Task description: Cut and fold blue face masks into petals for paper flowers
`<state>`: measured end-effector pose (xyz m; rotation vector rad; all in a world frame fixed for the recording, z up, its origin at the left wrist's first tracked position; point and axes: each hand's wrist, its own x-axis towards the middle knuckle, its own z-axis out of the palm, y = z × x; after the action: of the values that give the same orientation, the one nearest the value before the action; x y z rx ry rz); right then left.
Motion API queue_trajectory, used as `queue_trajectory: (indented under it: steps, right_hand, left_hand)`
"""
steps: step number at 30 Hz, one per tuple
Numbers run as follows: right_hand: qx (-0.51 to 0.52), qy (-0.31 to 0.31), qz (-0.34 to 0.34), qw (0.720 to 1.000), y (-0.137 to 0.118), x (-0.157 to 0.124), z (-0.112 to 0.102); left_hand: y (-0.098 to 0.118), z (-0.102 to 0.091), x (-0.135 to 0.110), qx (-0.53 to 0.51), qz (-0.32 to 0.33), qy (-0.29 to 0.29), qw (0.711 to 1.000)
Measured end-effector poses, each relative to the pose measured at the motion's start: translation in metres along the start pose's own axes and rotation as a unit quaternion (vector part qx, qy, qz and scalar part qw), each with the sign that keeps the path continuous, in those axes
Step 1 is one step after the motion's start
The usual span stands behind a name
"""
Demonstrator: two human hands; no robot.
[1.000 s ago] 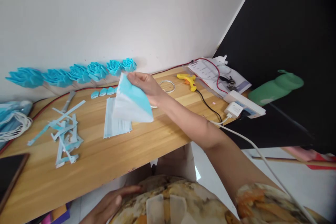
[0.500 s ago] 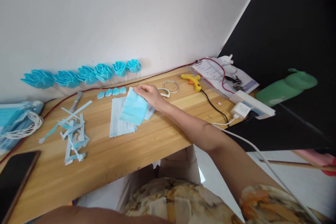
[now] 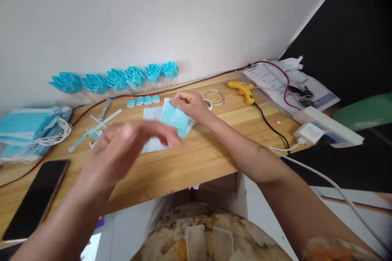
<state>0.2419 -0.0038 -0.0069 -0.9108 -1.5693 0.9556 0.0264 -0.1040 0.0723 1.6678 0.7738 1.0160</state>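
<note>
My right hand (image 3: pixel 190 105) pinches the far edge of a light blue mask sheet (image 3: pixel 174 117) and holds it down on the wooden desk (image 3: pixel 190 163), over a flat blue face mask (image 3: pixel 150 115). My left hand (image 3: pixel 122 149) hovers above the desk just left of the sheet, blurred by motion, its fingers stretched toward the sheet and holding nothing that I can see. Small folded blue petals (image 3: pixel 143 100) lie in a row behind the mask. Blue fabric roses (image 3: pixel 122 77) lean along the wall.
Cut blue strips (image 3: pixel 94 128) and a metal tool lie at the left. A stack of masks (image 3: pixel 30 128) and a black phone (image 3: pixel 36 197) are further left. White tape rings (image 3: pixel 214 96), a yellow glue gun (image 3: pixel 241 88), papers, a power strip (image 3: pixel 330 124) and cables sit right.
My right hand has lowered the blue sheet from the air onto the desk. My left hand has risen from my lap to over the desk. The camera has turned a little to the left.
</note>
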Motion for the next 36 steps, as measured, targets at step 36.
queue_trajectory:
  steps: [36]
  right_hand:
    - [-0.186, 0.068, -0.102, 0.975, -0.001, -0.006, 0.002]
  left_hand:
    - [-0.104, -0.024, 0.062, 0.114, -0.02, 0.006, 0.993]
